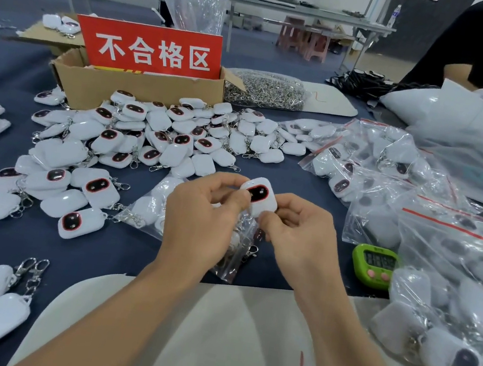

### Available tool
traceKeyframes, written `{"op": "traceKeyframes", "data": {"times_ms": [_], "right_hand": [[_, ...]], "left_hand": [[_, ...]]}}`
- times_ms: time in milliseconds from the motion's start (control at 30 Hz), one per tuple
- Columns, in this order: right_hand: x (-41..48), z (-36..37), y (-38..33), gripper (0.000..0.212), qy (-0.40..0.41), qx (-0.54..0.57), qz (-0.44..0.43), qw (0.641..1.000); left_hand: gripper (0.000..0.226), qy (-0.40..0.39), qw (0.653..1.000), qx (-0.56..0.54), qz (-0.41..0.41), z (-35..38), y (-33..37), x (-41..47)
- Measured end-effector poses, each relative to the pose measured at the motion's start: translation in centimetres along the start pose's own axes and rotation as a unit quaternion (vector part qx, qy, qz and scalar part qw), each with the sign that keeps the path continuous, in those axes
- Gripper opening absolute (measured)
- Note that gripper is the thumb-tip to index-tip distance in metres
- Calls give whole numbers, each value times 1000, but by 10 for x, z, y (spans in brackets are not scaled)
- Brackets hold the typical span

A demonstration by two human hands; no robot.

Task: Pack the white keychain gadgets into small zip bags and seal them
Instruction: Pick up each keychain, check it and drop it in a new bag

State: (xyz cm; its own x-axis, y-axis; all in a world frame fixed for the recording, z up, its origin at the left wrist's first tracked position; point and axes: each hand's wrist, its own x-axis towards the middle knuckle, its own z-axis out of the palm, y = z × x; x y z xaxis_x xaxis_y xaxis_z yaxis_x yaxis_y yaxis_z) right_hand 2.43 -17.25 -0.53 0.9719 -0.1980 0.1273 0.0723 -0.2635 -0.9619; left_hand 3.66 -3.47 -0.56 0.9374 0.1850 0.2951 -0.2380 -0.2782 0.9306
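Blue table (116, 245) crowded, bare patch front-left; left hand (200, 217) pinches zip bag (235, 254), right hand (300, 239) grips gadget (258, 196).

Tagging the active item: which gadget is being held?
The gadget pinched between the left hand and right hand, screen up, over a zip bag; all others lie on the table or bagged.

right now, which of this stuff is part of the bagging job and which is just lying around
In the job: left hand, right hand, the white gadget they pinch, zip bag below it, loose gadget pile, filled bags.
Lying about: green timer, cardboard box, red sign, metal clips.
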Motion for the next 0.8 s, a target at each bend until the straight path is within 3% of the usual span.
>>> {"op": "traceKeyframes", "data": {"times_ms": [100, 233, 433, 533, 633, 733, 800], "right_hand": [[-1, 0, 0, 20, 60, -54, -58, 995], [-8, -3, -4, 24, 136, -146, -168, 965], [-8, -1, -3, 25, 175, -176, -262, 933], [-5, -2, 1, 31, 152, -125, -202, 959], [2, -1, -2, 37, 81, 14, -60, 995], [5, -4, -5, 31, 38, 119, 43, 991], [5, -7, -6, 27, 12, 173, 76, 982]], "left_hand": [[8, 3, 999, 49, 18, 1, -3, -1], [33, 48, 980, 164, 100, 2, -7, -5], [26, 48, 965, 176, 190, 0, -12, -4], [28, 42, 970, 184, 155, 0, -12, -3], [38, 30, 974, 188, 120, 0, -9, -5], [58, -6, 976, 156, 151, 0, -7, -6], [47, -21, 978, 139, 154, 1, -7, -6]]}}
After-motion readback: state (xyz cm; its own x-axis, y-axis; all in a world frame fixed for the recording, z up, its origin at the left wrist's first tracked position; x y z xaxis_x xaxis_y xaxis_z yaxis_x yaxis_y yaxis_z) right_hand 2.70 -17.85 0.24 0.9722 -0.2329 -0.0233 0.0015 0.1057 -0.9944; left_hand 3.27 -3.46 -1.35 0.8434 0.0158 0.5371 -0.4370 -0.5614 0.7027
